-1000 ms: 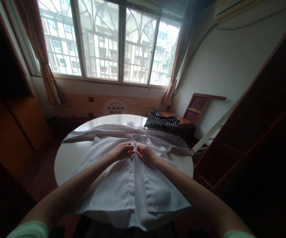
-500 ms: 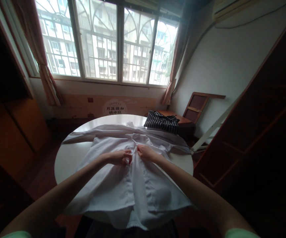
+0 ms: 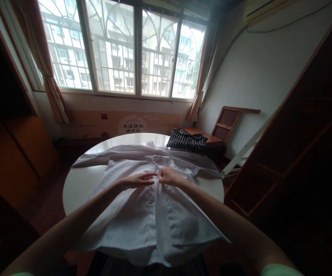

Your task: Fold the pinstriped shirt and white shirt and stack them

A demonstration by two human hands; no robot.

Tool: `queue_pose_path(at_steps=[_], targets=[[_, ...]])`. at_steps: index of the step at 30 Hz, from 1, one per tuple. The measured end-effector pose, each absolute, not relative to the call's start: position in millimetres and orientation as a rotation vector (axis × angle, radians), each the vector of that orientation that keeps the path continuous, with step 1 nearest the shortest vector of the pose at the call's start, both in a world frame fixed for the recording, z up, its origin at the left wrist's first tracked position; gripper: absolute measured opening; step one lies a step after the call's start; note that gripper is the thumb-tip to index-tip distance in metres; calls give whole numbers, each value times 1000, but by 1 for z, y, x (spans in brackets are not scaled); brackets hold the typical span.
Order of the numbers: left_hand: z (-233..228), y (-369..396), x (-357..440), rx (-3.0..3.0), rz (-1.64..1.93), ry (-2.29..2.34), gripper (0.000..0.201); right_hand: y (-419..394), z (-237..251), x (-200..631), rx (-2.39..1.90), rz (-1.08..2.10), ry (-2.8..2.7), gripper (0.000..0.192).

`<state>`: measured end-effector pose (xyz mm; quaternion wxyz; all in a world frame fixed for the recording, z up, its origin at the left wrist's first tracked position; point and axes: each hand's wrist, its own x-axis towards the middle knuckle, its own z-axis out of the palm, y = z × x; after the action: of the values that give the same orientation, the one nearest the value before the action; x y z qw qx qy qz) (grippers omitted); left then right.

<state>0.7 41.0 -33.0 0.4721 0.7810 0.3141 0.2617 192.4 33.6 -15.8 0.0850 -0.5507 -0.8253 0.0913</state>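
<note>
Both hands meet at the white shirt's (image 3: 142, 214) placket — left hand (image 3: 138, 180) flat, fingers released, right hand (image 3: 170, 177) pinching the fabric — on the round table (image 3: 79, 184).

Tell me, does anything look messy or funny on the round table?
Mostly tidy. The white shirt lies flat on the round table, but its hem hangs over the near edge and one sleeve trails off to the right. Both hands, left and right, rest on its button strip. A striped cloth sits bunched beyond the table.
</note>
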Motion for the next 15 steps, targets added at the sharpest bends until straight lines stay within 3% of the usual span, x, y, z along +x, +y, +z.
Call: queue_pose_path(at_steps=[7,15], targets=[[-48,49,26,2079,813,1235,17,35,-25,181,-1838,50,-2346,23],[-42,66,39,2102,516,1321,3,50,-4,171,-1900,271,-2266,24]])
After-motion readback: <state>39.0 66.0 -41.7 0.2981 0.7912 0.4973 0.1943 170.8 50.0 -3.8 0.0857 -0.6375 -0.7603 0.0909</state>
